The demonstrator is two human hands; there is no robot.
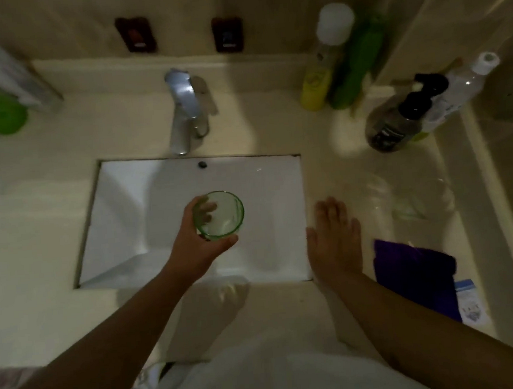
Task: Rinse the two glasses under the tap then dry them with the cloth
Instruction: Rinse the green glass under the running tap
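the left hand (pixel 202 245) wraps its fingers and thumb around a green-tinted glass (pixel 219 214), holding it upright over the white sink (pixel 276 192), in front of the tap (pixel 186 107), where no water is visibly running; the right hand (pixel 333 237) lies flat with fingers straight on the counter (pixel 36 244) at the sink's right edge. the second glass (pixel 404 200), clear and blurred, sits on the counter right of that hand, with the purple cloth (pixel 417 270) just in front of it. the likeliest mishaps are the wet glass slipping from the one-handed grip into the hard sink, or the right hand, reaching for tap or cloth, knocking the barely visible clear glass.
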